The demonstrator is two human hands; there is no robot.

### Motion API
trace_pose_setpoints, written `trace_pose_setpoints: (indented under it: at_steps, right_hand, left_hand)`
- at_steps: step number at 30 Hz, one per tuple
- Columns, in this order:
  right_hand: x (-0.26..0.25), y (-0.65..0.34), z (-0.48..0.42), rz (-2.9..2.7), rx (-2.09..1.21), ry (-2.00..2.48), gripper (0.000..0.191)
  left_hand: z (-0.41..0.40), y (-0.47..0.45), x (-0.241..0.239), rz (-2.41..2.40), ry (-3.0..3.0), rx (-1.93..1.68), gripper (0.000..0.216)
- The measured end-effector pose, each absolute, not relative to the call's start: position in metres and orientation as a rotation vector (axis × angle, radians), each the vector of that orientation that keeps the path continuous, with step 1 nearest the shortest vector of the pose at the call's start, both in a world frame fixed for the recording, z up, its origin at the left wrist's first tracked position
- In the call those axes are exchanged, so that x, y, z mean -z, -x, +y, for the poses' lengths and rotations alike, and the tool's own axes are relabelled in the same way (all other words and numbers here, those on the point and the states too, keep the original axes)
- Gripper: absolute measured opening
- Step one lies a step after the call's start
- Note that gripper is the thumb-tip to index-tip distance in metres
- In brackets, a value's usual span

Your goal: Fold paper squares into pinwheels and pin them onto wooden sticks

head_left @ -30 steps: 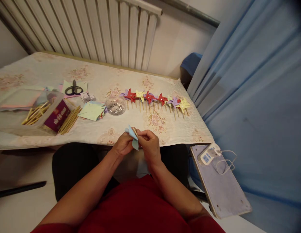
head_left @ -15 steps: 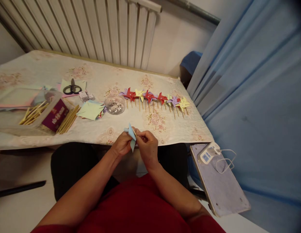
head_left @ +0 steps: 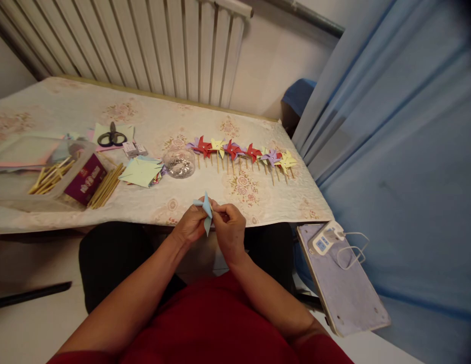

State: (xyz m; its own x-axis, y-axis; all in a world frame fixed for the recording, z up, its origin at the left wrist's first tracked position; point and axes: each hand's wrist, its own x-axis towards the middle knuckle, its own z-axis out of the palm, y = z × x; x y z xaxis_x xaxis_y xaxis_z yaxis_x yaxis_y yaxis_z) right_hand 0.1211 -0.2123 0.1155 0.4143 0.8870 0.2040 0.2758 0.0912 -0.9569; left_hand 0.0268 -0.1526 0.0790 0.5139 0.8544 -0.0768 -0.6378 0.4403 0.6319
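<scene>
Both of my hands meet just in front of the table's near edge, pinching a small light-blue folded paper pinwheel (head_left: 207, 211). My left hand (head_left: 190, 225) grips it from the left with curled fingers. My right hand (head_left: 229, 227) closes on it from the right, fingertips at its centre. A row of finished pinwheels on sticks (head_left: 241, 153), red, yellow and purple, lies on the flowered tablecloth (head_left: 152, 199) beyond my hands.
A clear bowl (head_left: 178, 163) of small shiny bits, a stack of coloured paper squares (head_left: 141, 172), wooden sticks (head_left: 104, 186), a maroon box (head_left: 85, 179), scissors (head_left: 111, 136) and a plastic tray (head_left: 26, 151) lie at left. A board with a charger (head_left: 326, 240) leans at right by blue curtains.
Both hands have shifted slightly up and left with the blue paper, which has turned a little between the fingers. Everything on the table lies as before.
</scene>
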Motion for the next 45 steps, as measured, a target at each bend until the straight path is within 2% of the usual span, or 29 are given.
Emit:
trace_pose_setpoints:
  at_steps: [10,24,29,37,45]
  right_hand:
    - [-0.111,-0.121,-0.212,-1.089,-0.671,1.415,0.01]
    - [-0.088,-0.14,-0.205,-1.084,-0.815,1.454,0.011]
    - [-0.067,-0.155,-0.202,-1.138,-0.778,1.561,0.014]
    - [-0.04,-0.167,-0.195,-1.244,-0.709,1.652,0.014]
    - [-0.026,-0.176,-0.182,-1.386,-0.604,1.726,0.014]
  left_hand:
    - [-0.151,-0.027,-0.076,0.418,-0.589,-0.975,0.03]
    - [-0.139,-0.019,-0.064,0.495,-0.519,-1.026,0.033]
    - [-0.125,-0.017,-0.057,0.583,-0.436,-1.15,0.036]
    - [-0.105,-0.016,-0.05,0.745,-0.475,-1.321,0.027]
    - [-0.094,-0.018,-0.04,0.877,-0.474,-1.35,0.033]
